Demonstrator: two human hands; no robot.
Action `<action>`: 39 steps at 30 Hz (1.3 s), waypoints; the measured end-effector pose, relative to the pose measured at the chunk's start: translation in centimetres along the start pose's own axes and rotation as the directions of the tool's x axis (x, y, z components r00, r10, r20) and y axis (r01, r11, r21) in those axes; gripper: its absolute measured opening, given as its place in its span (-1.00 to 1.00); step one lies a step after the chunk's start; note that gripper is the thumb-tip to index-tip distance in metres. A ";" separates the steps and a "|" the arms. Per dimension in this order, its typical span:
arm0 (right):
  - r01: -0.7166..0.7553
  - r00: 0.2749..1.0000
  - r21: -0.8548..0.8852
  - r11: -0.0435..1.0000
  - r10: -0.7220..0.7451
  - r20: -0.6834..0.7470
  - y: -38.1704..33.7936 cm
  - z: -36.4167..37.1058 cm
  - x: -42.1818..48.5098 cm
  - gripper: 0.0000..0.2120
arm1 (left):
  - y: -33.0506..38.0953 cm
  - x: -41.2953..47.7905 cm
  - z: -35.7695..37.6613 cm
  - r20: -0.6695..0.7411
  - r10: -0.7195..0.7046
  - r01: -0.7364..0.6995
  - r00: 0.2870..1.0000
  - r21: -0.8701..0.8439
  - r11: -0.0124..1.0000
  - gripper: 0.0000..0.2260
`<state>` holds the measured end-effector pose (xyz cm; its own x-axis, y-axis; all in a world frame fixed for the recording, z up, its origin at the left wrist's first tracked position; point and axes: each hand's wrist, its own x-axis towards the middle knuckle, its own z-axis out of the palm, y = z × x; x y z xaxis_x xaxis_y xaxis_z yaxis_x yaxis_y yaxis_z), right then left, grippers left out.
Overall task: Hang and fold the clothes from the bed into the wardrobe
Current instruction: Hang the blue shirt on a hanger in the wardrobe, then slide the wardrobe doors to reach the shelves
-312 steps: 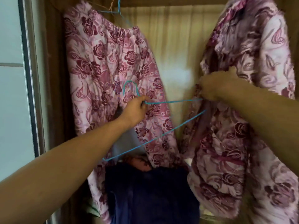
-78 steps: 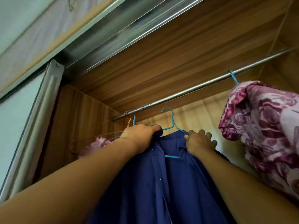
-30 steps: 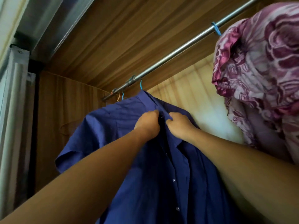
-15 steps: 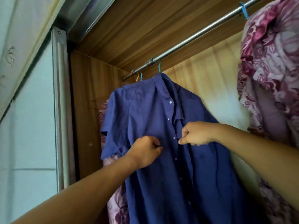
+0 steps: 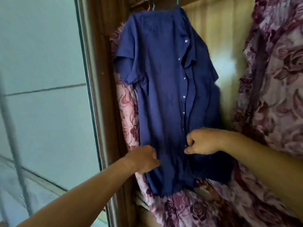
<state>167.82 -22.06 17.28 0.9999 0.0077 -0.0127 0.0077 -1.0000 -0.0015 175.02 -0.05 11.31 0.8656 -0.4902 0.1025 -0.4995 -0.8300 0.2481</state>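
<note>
A navy blue button-front shirt [image 5: 162, 89] hangs on a blue hanger [image 5: 177, 0] inside the wardrobe, unbuttoned down the front. My left hand [image 5: 144, 158] grips the shirt's left front panel near the hem. My right hand [image 5: 202, 141] pinches the button placket low on the shirt, fingers curled. A pink floral garment [image 5: 129, 112] hangs behind the shirt on its left. A second floral garment [image 5: 275, 82] hangs at the right.
The wardrobe's sliding door [image 5: 41, 95] with its metal frame stands at the left. The pale wood back panel [image 5: 218, 35] shows between the garments. Floral fabric [image 5: 188, 210] bunches below the shirt's hem.
The view has tipped downward and the rail is out of frame. Both hands have slid down the shirt front from chest height to near the hem.
</note>
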 end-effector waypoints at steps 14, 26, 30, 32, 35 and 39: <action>-0.157 0.983 0.209 0.965 0.172 -0.057 -7.2 11.4 -5.9 -0.66 | -6.8 -8.9 10.5 0.187 0.283 -0.278 0.941 -0.054 0.959 -0.70; 0.292 0.817 -0.148 0.945 -0.327 -0.475 -20.2 10.1 -4.0 -0.67 | -17.9 -15.3 8.9 -0.267 -0.077 0.023 0.961 -0.201 0.979 -0.72; 0.279 0.756 -0.382 0.881 -0.447 -0.478 -23.2 8.5 -1.2 -0.50 | -18.4 -14.9 8.7 -0.193 0.013 -0.094 0.981 -0.418 0.904 -0.62; 0.223 0.773 -0.445 0.867 -0.436 -0.462 -23.0 8.3 -0.5 -0.50 | -17.8 -14.7 9.1 -0.184 0.046 -0.126 0.982 -0.452 0.883 -0.66; 0.163 0.776 -0.487 0.858 -0.416 -0.473 -23.0 8.5 -0.2 -0.49 | -17.2 -14.3 9.4 -0.244 0.059 -0.161 0.968 -0.423 0.892 -0.75; 0.158 0.766 -0.459 0.874 -0.402 -0.502 -22.5 8.9 -0.6 -0.53 | -16.3 -14.1 9.3 -0.246 0.103 -0.201 0.964 -0.412 0.889 -0.78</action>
<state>166.89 0.48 8.42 0.7693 0.4070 0.4925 0.1703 -0.8736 0.4559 170.65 17.96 -3.11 0.7916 -0.4924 0.3618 -0.6024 -0.5299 0.5969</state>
